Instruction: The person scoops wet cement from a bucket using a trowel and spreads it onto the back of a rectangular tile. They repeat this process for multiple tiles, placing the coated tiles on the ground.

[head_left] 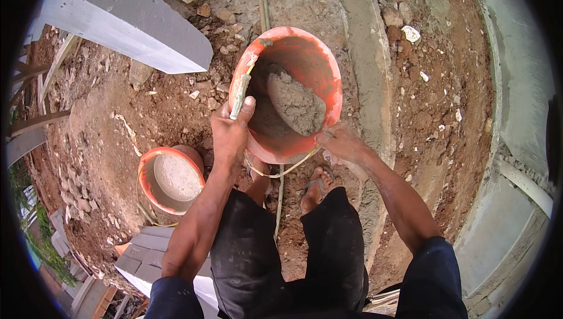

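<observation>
An orange bucket (335, 67), its inside smeared with grey, is tilted so that its mouth faces me. A lump of wet grey mortar (296, 105) lies inside it. My left hand (230, 131) is closed on the left side of the rim, thumb up. Beside that thumb, a pale, worn tool handle (240, 96) with a yellowish shank lies along the rim; its far end cannot be made out. My right hand (343, 141) is closed on the lower right rim. The bucket's thin yellowish bail (287, 172) hangs below the rim, in front of my feet.
A smaller orange bucket (196, 158) with pale grey contents stands at left on rocky soil. Grey blocks (146, 254) are stacked nearer me. A grey beam (135, 26) juts in at upper left. A cement strip (369, 55) runs right of the bucket, with a concrete wall (522, 73) beyond.
</observation>
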A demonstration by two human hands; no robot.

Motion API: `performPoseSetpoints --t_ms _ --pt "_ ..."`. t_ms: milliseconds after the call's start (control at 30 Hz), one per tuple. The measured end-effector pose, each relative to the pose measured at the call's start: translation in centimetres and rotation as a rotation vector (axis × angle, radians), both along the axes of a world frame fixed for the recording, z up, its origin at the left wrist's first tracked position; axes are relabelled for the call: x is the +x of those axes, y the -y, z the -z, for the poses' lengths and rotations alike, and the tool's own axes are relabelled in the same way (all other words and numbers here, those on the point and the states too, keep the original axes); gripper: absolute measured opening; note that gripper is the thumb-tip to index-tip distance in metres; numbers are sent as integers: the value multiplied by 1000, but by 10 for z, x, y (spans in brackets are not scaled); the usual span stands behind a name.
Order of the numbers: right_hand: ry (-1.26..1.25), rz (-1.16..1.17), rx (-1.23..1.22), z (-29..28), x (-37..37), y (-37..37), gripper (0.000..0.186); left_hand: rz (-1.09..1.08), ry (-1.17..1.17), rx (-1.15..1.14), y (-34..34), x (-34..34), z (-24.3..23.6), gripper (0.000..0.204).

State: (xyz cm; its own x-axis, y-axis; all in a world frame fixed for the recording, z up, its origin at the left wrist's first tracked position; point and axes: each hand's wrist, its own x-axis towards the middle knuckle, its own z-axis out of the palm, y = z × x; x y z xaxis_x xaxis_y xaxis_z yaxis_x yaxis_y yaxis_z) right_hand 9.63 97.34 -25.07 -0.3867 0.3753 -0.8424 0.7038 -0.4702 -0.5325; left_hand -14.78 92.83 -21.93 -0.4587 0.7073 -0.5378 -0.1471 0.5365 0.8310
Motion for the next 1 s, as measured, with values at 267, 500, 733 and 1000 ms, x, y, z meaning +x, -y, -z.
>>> performPoseSetpoints --t_ms 267,500,733,1000 --pt "-154 518 -266 71 10 -53 36 -109 2 -75 -27 -54 113 39" --pt "-33 849 136 186 50 -184 31 -41 -155 -22 -17 -55 136 32" --pt "744 214 768 338 112 -318 52 -52 -65 9 -30 -35 147 29" --pt "720 489 909 297 80 -220 46 -74 -20 148 -32 -42 138 46"
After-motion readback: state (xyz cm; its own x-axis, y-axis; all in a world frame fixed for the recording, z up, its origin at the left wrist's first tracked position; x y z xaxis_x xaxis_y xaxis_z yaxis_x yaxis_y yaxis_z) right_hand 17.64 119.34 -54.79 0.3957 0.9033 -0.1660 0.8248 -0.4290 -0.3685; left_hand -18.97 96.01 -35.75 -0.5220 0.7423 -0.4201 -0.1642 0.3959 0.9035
